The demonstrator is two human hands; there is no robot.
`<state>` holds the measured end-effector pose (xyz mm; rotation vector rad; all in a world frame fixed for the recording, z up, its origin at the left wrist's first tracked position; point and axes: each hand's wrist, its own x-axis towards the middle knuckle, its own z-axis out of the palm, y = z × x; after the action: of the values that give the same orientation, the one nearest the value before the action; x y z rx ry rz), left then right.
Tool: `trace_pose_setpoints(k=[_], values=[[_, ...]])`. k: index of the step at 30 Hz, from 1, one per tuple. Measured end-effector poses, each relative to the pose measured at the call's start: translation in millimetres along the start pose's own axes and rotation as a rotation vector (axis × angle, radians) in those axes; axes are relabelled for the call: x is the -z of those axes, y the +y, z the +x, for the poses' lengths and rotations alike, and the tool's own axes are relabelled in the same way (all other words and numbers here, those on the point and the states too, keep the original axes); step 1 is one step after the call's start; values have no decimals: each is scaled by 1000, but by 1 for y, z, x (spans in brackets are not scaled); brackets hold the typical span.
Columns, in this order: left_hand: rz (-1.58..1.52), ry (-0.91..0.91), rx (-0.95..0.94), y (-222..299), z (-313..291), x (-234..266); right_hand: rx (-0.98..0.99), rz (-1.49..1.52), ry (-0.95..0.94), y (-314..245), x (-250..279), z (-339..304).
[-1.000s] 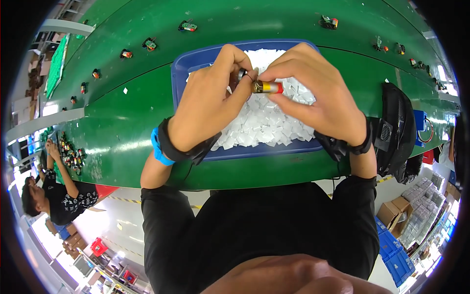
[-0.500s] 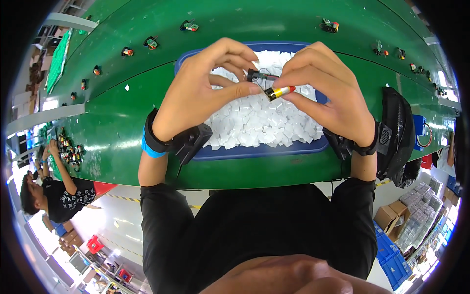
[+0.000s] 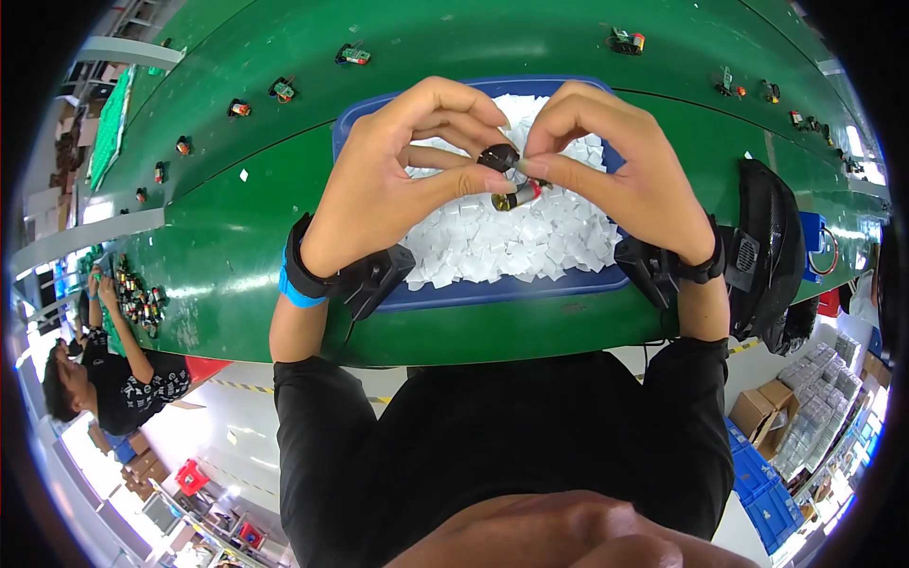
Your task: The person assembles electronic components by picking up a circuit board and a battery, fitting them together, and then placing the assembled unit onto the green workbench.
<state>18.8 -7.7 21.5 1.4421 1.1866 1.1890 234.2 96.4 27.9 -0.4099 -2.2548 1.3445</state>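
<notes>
Above a blue tray of small white squares, both hands meet over the middle of the green belt. Left hand pinches a small dark round part between thumb and curled forefinger, the other fingers arched over it. Right hand meets it from the right, thumb and forefinger tips closed narrowly on the same part, so both hands grip it together. Just under the part hangs a short cylinder, brassy with a red end, touching the part; whether a finger holds it too I cannot tell. Both wrists carry black bands with dark units, the left with a blue band as well. Small gadgets with wires lie spaced along the far side of the belt, from left to right. A black bag rests at the belt's right near edge. Far left, another person in black reaches to a cluster of small parts. Cardboard boxes and blue crates stand on the floor at right
</notes>
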Motion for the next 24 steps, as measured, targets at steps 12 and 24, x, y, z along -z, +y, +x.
trace_pose_setpoints(k=[12,24], values=[[-12,-142,49,8,-2,5,-186,451,54,-2,-13,-2],[-367,16,160,-8,5,11,596,-825,239,-8,-7,1]])
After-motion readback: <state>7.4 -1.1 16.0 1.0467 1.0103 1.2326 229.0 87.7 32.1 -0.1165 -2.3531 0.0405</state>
